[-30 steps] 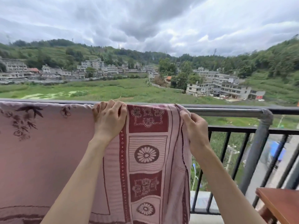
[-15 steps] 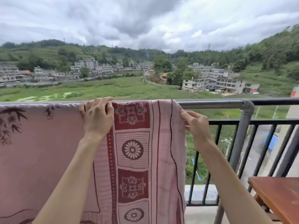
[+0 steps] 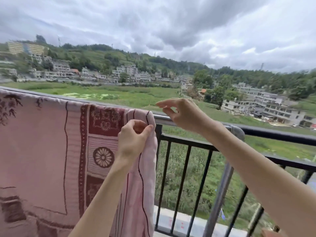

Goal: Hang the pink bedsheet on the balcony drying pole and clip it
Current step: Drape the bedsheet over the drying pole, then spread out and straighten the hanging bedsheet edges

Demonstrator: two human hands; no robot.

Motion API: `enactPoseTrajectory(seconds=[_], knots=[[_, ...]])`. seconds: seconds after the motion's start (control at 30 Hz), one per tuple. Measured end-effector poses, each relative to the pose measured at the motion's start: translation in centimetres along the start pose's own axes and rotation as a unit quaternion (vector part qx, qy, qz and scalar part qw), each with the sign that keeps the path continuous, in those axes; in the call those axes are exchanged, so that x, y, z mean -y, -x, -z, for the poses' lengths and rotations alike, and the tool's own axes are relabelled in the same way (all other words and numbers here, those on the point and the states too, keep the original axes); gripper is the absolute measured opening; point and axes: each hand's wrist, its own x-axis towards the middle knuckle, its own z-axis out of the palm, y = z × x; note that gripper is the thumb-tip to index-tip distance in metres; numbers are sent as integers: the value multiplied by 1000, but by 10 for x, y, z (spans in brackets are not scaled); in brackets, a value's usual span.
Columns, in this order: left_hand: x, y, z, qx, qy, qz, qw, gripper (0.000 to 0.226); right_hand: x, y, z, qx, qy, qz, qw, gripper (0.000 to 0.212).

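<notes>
The head view shows the pink bedsheet [image 3: 51, 151] draped over the drying pole [image 3: 196, 120] at lower left, the left hand [image 3: 135, 141] pinching its right edge, the right hand [image 3: 183, 113] loose and empty above the pole; clipping looks next, though no clip shows.

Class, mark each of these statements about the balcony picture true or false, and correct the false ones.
1. The pink bedsheet hangs over the drying pole. True.
2. The left hand pinches the sheet's right edge. True.
3. The right hand grips the sheet. False: it is lifted off it, holding nothing.
4. A clip is fastened on the sheet. False: none is visible.
5. The sky is cloudless. False: it is heavily clouded.
</notes>
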Motion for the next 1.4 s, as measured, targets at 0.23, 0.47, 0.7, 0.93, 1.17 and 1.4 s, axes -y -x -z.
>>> enactPoseTrajectory(seconds=[0.23,0.47,0.7,0.93,1.17,1.4], knots=[[-5,0,0,-1,-63,55,996,25,3,-35,-25,164,-17,49,985,45],[-16,-7,3,-31,-13,-53,998,9,-11,-42,-17,142,47,140,979,14],[-53,-21,-17,-18,-62,-140,988,4,-31,-48,10,107,28,153,982,10],[-79,-15,-76,-32,-101,-150,983,5,-93,-35,45,57,-57,105,991,25],[-115,11,-151,-39,-115,-150,981,5,-162,7,69,-60,-92,129,986,20],[-145,45,-206,-27,-133,-181,974,7,-203,64,74,-184,-197,82,960,14]])
